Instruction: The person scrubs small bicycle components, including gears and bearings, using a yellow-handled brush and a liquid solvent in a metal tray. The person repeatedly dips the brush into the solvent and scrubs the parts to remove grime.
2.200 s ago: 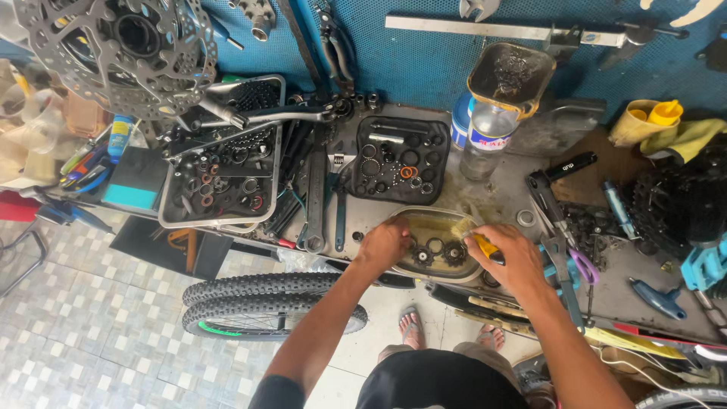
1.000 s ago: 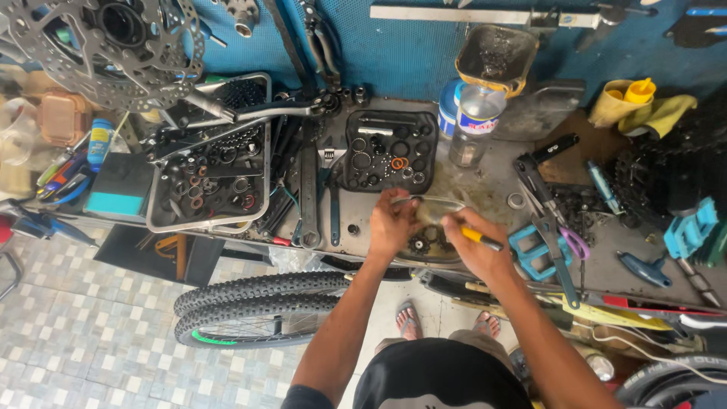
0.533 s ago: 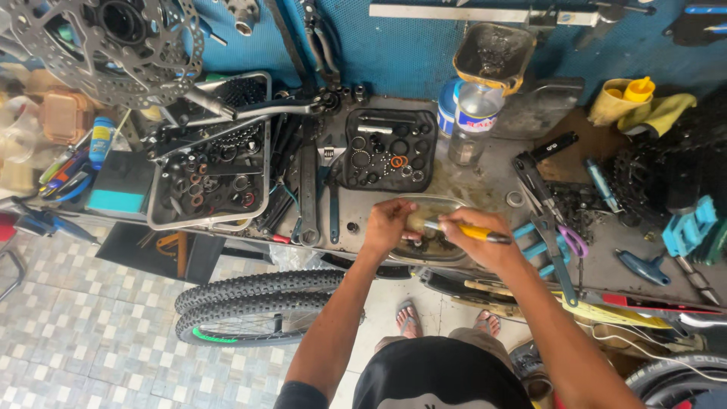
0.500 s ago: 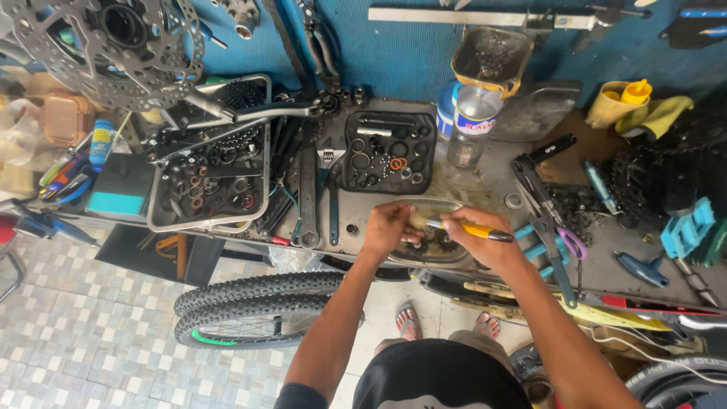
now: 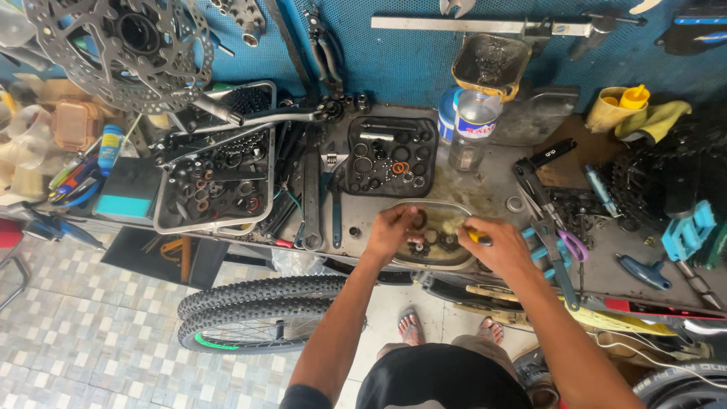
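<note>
- The left hand [image 5: 392, 231] curls over the near-left rim of a shallow oval metal pan [image 5: 462, 261], fingers pinched shut on a small dark ring-shaped part [image 5: 415, 222] held above the pan's liquid.
- The right hand [image 5: 496, 246] is closed in a fist round a brush with a yellow handle [image 5: 477, 237]; its pale bristle end points left, towards the part in the other hand, and sits over the pan.
- Between and just below the two hands, several black toothed cogs [image 5: 443, 242] lie in the murky yellowish fluid that fills the pan.
- Just right of the right hand lie purple-handled cutters [image 5: 579, 246] and a long grey plier-like tool [image 5: 541, 208] on the stained grey bench.
- Left of the left hand, flat steel spanners [image 5: 312, 201] lie side by side, and past them a rectangular metal tray [image 5: 261, 163] holds dark rings and washers.
- Beyond the hands, a black moulded tray [image 5: 432, 155] carries bearings and one orange ring.
- Further back stands a clear plastic bottle [image 5: 471, 132] against the blue perforated wall panel.
- Far left, a drilled steel brake disc [image 5: 72, 64] hangs with a shiny, lacy rim.
</note>
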